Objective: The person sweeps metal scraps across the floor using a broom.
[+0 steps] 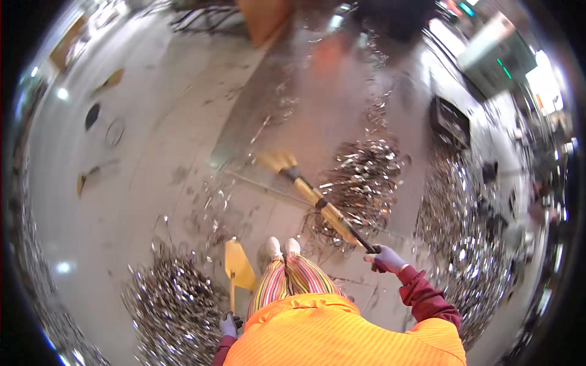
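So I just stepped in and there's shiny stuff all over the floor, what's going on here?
A person in an orange vest is sweeping metal shavings. The right hand grips the end of a yellow broom, whose head rests on the grey floor beside a pile of shavings. The left hand holds the handle of a yellow dustpan standing by the feet. More shavings lie heaped to the left.

We stand on a pale grey concrete floor (152, 140), stained and wet-looking. Heaps of shiny metal shavings (174, 302) lie left, centre (366, 177) and right. Dark machinery (452, 122) lines the far right edge; bright lights glare there.
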`<state>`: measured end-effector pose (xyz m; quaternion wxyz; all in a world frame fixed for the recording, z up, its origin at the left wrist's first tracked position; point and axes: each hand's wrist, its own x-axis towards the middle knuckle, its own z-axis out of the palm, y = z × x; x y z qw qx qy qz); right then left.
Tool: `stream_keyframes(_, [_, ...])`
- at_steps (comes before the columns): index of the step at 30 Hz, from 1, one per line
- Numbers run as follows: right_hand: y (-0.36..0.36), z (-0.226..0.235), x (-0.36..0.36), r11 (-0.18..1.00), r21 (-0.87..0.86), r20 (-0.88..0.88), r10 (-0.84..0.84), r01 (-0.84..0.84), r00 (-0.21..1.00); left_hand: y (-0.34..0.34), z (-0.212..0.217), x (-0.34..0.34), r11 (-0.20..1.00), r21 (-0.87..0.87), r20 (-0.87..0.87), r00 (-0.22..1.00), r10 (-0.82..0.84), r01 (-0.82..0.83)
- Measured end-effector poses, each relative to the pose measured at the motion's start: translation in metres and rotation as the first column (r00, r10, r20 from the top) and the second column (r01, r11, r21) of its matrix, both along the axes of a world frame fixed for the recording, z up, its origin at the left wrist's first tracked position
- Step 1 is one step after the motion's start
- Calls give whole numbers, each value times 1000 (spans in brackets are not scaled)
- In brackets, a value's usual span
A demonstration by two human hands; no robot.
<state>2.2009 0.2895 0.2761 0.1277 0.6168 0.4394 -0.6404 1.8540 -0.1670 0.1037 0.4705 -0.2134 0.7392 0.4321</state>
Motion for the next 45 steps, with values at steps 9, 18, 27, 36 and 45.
stream_keyframes(9, [26, -85, -40, 459, -745, -521, -854, 484, 8, 103, 47, -64, 896, 49, -50, 898, -438, 440])
stream_keyframes(18, [56, -146, -55, 112, -882, -325, -848, 457, -418, 176, 85, -122, 641, -288, -67, 653, -755, 711])
stream_keyframes(27, [-181, -107, -42, -407, -783, -148, -612, 470, -777, 299, 34, -188, 465, -155, -21, 468, -884, 872])
stream_keyframes(36, [-339, -41, -44, -691, -220, 258, -722, 688, -642, 377, 14, -150, 413, -22, 9, 413, -911, 910])
stream_keyframes(45, [-230, -29, -26, -661, -749, 106, -195, 51, -975, 362, 16, -168, 496, -52, -17, 496, -868, 867])
